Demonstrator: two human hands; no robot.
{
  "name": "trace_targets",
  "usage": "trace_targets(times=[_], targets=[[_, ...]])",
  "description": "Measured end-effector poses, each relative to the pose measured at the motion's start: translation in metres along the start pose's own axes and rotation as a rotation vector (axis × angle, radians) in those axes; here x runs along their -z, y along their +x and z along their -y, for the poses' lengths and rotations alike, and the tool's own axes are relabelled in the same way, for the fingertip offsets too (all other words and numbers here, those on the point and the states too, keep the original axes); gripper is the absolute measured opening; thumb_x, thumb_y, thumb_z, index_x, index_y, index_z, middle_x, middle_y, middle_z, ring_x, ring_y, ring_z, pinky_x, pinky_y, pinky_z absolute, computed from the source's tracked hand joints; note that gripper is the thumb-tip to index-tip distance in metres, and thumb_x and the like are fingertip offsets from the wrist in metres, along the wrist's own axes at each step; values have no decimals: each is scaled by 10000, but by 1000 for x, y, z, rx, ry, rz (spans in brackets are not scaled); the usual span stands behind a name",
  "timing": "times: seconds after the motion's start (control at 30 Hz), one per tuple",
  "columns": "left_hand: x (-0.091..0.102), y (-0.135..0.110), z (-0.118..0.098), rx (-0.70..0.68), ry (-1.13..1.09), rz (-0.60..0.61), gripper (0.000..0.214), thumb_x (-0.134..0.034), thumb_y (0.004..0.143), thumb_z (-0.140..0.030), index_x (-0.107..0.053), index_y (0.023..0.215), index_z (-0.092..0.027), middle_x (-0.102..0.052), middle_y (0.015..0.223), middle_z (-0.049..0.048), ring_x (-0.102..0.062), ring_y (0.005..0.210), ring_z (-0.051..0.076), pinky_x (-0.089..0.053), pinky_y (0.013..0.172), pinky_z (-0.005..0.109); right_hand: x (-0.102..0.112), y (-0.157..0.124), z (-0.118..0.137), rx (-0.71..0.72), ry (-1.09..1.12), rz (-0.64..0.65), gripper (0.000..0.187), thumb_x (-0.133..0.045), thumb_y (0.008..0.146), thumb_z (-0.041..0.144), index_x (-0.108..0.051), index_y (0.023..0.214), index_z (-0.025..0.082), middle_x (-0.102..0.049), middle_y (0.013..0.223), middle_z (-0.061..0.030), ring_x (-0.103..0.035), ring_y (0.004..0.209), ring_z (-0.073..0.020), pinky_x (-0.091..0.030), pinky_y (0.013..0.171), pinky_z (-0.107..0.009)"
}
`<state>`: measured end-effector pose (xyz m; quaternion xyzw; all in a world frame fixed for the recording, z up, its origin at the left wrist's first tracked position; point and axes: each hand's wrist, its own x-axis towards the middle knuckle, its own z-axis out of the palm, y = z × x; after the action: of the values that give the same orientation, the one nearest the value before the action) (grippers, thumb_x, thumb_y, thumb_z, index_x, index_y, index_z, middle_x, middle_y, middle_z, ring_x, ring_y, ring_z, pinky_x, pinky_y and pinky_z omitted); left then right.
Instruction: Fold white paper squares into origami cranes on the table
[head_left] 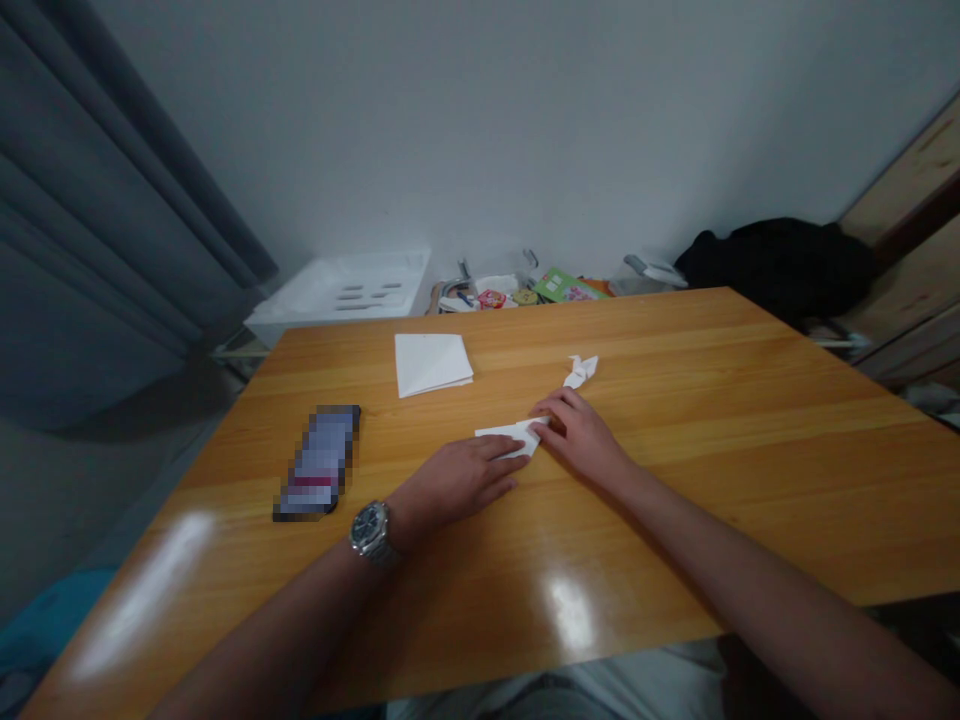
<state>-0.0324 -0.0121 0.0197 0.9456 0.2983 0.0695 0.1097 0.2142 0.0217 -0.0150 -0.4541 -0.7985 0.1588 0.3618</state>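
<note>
A folded piece of white paper (531,436) lies on the wooden table (675,400) between my two hands. My left hand (480,474), with a metal watch on the wrist, rests flat on the paper's left part, its fingers stretched out and covering some of it. At the paper's right end, my right hand (576,430) pinches the tip between thumb and fingers. Just beyond my right hand stands a small folded paper figure (581,371), shaped like a bird.
A stack of white paper sheets (432,364) lies at the back left of the table. A phone (319,462), blurred out, is on the left. Behind the table are a white plastic tray (345,285), a green packet (564,285) and a black bag or cloth (780,262).
</note>
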Motion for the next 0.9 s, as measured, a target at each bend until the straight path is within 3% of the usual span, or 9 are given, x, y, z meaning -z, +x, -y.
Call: trace_targets(times=[0.17, 0.33, 0.5, 0.9], targets=[[3, -2, 5, 68, 51, -14, 425, -392, 1051, -397, -543, 1417, -240, -513, 1501, 66, -527, 1335, 252, -434, 1123, 414, 14, -2, 3, 88, -99, 29, 309, -602, 957, 331, -679, 1237, 224, -573, 1097, -108, -581, 1030, -258, -493, 928, -412], [3, -4, 4, 80, 44, -17, 441, -415, 1043, -413, -522, 1432, -234, -495, 1514, 77, -514, 1347, 257, -431, 1125, 419, 24, -7, 6, 173, -156, 278, 360, -497, 1017, 381, -651, 1324, 273, -579, 983, -63, -587, 844, -189, -490, 791, -318], [3, -4, 4, 80, 11, -29, 447, -438, 1033, -418, -503, 1443, -252, -494, 1513, 75, -526, 1335, 252, -449, 1107, 411, 26, -9, 10, 207, -231, 400, 350, -494, 1018, 396, -653, 1325, 339, -578, 927, -42, -561, 809, -181, -449, 711, -276], [0, -5, 5, 85, 25, -20, 457, -404, 1042, -440, -500, 1447, -251, -459, 1543, 71, -513, 1351, 256, -451, 1104, 411, 29, -7, 4, 203, -315, 359, 328, -521, 1003, 393, -678, 1291, 381, -559, 875, -51, -508, 851, -216, -407, 749, -309]])
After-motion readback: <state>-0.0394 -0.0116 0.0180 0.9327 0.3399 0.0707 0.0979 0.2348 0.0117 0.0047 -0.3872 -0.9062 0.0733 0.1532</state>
